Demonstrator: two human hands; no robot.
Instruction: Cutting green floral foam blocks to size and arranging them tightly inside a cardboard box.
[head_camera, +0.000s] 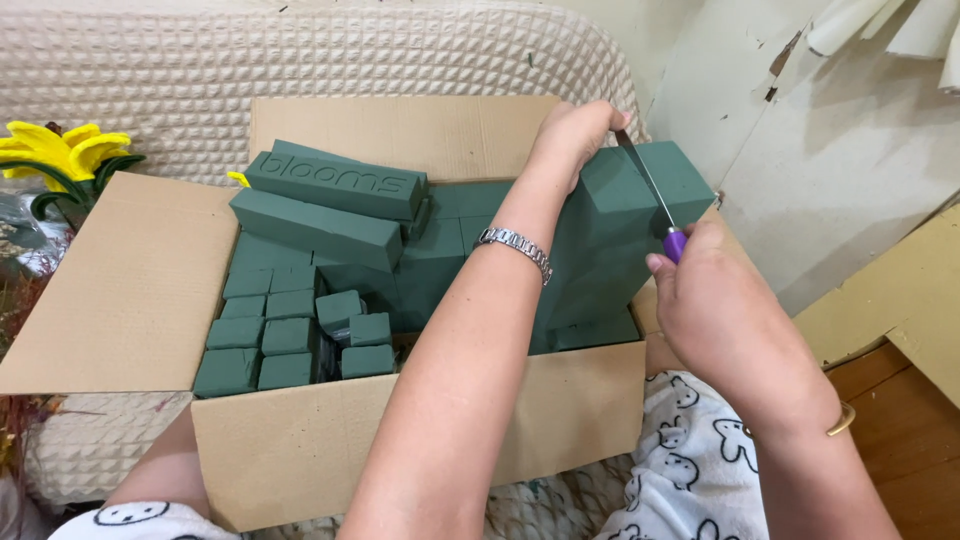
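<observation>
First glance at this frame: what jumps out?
The open cardboard box packed with dark green foam blocks fills the centre. At its right side the left hand steadies a tall foam brick while the right hand runs a purple-handled knife down it. A yellow flower sits far left.

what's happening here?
A person is cutting a dark green foam block over an open cardboard box. The left hand steadies the block's top; the right hand holds a purple-handled knife with its blade in the foam. Whole bricks and small cut cubes fill the box.
</observation>
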